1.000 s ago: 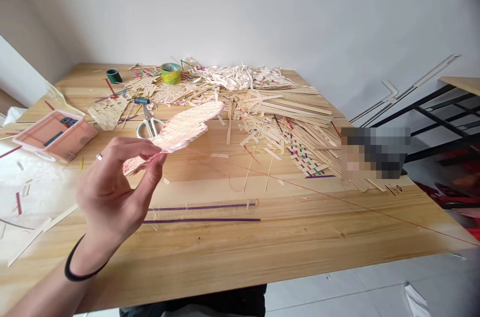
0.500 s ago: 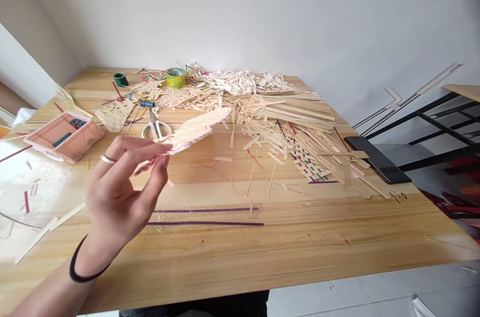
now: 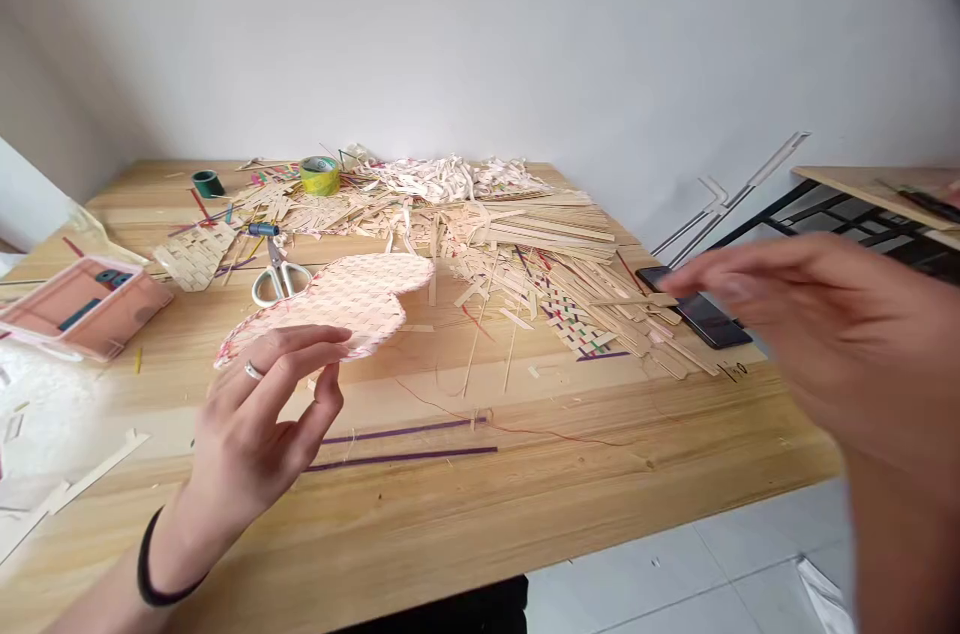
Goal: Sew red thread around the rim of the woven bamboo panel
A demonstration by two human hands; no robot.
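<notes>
My left hand, wearing a ring and a black wristband, pinches the lower edge of a pale woven piece between thumb and fingers. The piece has a heart-like notched outline with pink and red stitching along its rim, and it is held tilted above the table. A thin red thread trails rightward across the tabletop from near the piece. At the right my right hand is raised, blurred by motion, thumb and fingertips drawn together; whatever is between them cannot be made out. White-handled scissors lie just behind the woven piece.
A pink basket stands at the left. Green-and-yellow tape and a green spool sit farther back. Loose bamboo-like strips are heaped across the back and right, near a black phone. Two purple strips lie in front.
My right hand has come into view at the right. The woven piece has been turned so its broad face shows, and the red thread now stretches across the table. The view has shifted right.
</notes>
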